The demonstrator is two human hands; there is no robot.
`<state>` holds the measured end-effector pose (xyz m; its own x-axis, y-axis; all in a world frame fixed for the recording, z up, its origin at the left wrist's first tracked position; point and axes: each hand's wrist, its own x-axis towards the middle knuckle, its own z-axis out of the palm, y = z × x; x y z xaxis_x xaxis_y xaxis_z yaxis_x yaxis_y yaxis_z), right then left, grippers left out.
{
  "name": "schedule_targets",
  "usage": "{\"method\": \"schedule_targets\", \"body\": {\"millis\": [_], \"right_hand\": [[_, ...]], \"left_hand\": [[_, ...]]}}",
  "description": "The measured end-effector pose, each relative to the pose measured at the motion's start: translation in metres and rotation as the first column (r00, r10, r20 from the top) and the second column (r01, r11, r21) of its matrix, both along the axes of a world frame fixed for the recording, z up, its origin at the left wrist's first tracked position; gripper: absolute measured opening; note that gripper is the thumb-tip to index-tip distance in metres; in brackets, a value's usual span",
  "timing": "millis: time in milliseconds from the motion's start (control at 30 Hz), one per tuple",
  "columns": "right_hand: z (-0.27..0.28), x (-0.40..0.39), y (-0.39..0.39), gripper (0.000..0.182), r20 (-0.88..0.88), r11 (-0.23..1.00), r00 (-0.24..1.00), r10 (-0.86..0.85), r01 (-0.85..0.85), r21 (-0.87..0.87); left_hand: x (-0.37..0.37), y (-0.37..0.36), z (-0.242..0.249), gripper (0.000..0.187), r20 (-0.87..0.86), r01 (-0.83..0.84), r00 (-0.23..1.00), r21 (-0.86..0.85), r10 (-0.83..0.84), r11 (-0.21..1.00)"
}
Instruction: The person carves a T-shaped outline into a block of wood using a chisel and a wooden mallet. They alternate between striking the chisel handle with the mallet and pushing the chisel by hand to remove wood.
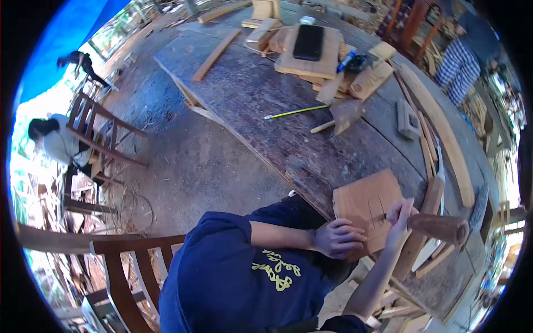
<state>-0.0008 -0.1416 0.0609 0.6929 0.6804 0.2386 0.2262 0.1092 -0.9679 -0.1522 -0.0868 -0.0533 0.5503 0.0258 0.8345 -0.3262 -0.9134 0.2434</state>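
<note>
A flat reddish wooden board [361, 200] with pencilled rectangular lines lies at the near edge of the dark worktable [266, 116]. My left hand [340, 238] rests on the board's lower left part, fingers slightly bent and laid over its surface. At the board's right side, my right hand [400, 219] is closed round a tool whose thick wooden handle [440, 227] sticks out to the right. The tool's thin tip seems to meet the board beside the pencil lines; its exact shape is too small to tell.
A yellow pencil [297, 112], a broad blade with a short handle [345, 115], a black phone [308, 43] on wood blocks, a grey block [408, 119] and a long curved plank [441, 130] lie about. A seated person [58, 139] is left; others stand farther off.
</note>
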Motion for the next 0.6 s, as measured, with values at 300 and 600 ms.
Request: {"method": "schedule_targets", "body": {"millis": [300, 600], "right_hand": [[-0.01, 0.024, -0.021, 0.054, -0.353, 0.901, 0.876, 0.328, -0.178, 0.396], [-0.011, 0.025, -0.012, 0.054, -0.226, 0.874, 0.867, 0.445, -0.365, 0.321]], "left_hand": [[-0.001, -0.001, -0.008, 0.03, 0.065, 0.04, 0.997, -0.019, -0.039, 0.999], [0.001, -0.004, -0.004, 0.034, 0.042, 0.009, 0.999, -0.018, -0.008, 1.0]]}}
